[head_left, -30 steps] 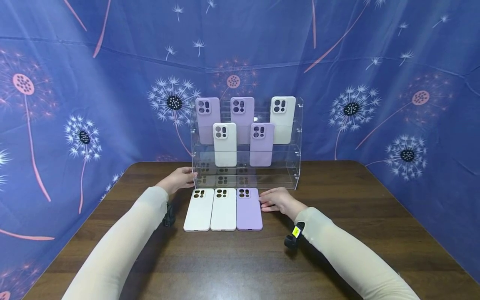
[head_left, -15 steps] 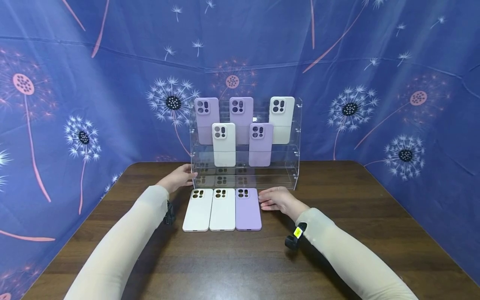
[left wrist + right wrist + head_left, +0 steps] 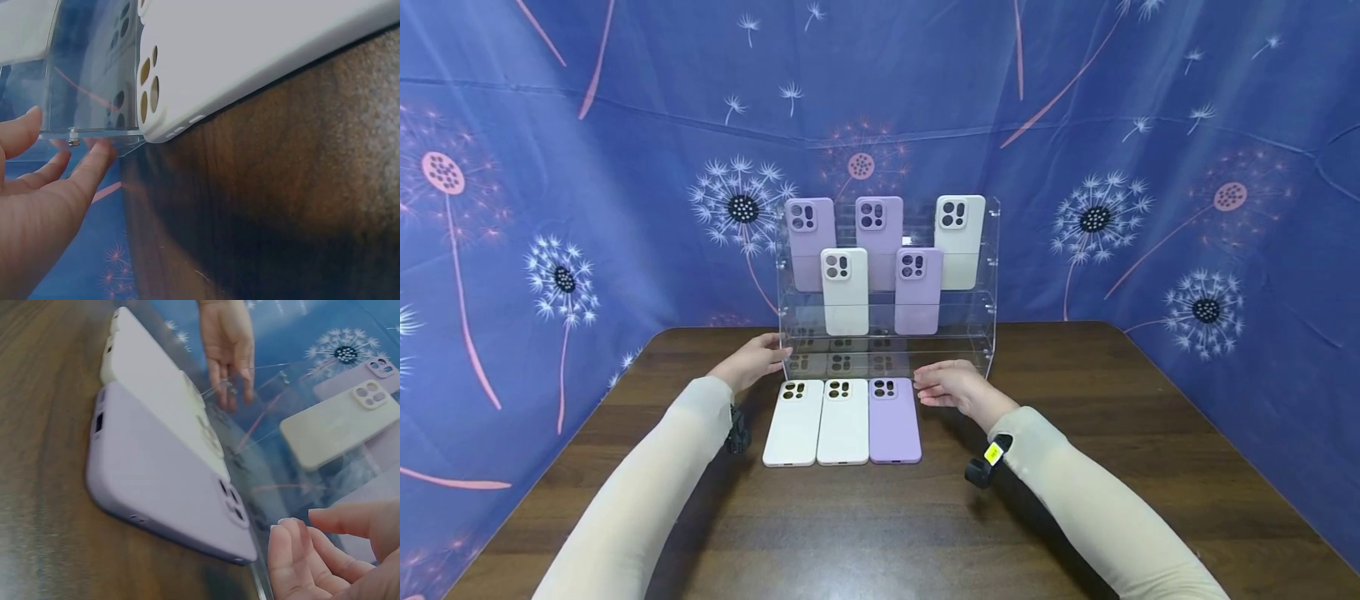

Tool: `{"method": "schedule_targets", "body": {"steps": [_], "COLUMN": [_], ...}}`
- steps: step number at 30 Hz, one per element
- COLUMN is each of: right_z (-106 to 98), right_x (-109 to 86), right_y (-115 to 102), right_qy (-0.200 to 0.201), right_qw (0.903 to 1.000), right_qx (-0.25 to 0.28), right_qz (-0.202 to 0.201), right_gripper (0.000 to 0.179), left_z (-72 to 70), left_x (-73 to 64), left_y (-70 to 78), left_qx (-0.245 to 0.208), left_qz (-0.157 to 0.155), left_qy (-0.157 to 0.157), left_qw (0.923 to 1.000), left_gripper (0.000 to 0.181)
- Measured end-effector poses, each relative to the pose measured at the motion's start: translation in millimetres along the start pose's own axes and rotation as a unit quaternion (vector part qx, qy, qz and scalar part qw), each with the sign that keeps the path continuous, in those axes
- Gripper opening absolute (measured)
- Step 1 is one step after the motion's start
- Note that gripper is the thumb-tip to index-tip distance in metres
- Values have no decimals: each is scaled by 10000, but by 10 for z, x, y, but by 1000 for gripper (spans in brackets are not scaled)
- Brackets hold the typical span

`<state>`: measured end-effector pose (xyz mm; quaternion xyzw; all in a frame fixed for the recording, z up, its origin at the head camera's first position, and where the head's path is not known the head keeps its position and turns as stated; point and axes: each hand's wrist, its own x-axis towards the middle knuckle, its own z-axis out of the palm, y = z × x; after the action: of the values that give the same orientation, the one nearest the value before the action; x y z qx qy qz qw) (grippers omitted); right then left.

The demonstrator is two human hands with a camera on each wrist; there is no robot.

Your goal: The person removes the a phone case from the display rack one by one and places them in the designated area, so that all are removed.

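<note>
A clear acrylic display stand [image 3: 958, 321] holds several white and purple phone cases on its upper tiers. Flat on the table before it lie a white phone case [image 3: 793, 423], another white phone case [image 3: 844, 423] and a purple phone case [image 3: 895, 423], side by side. My left hand [image 3: 751, 362] rests its fingertips against the stand's left side panel [image 3: 94, 132], fingers extended. My right hand [image 3: 955, 388] hovers by the top right corner of the purple case, apart from it in the right wrist view, fingers loosely bent and holding nothing.
The wooden table [image 3: 880, 533] extends around the stand on both sides and in front. A blue cloth with dandelion prints [image 3: 647, 150] hangs behind the table and along its sides.
My right hand has risen slightly, away from the purple phone case's right edge and toward the stand. The left hand stays at the stand's side. The view has shifted a little.
</note>
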<state>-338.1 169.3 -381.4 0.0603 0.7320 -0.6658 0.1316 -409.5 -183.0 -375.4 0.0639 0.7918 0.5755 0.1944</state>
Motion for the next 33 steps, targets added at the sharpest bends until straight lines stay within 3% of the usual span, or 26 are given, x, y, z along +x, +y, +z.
{"method": "schedule_targets", "body": {"steps": [16, 24, 33], "right_z": [-127, -166, -212], "right_x": [-59, -81, -67], "right_y": [-338, -423, -549], "right_qy": [1, 106, 313], "right_qw": [9972, 9982, 9960], "right_qx": [512, 208, 1], "right_qz": [-542, -552, -839], "right_gripper": [37, 42, 44], "left_z": [7, 21, 36], "left_x": [-28, -52, -54], "left_y": [-25, 12, 16], "left_qx": [-56, 82, 94], "left_qz": [-188, -263, -327], "left_qy": [-39, -19, 57], "left_qw": [9998, 9996, 9994], "left_gripper": [69, 68, 67]}}
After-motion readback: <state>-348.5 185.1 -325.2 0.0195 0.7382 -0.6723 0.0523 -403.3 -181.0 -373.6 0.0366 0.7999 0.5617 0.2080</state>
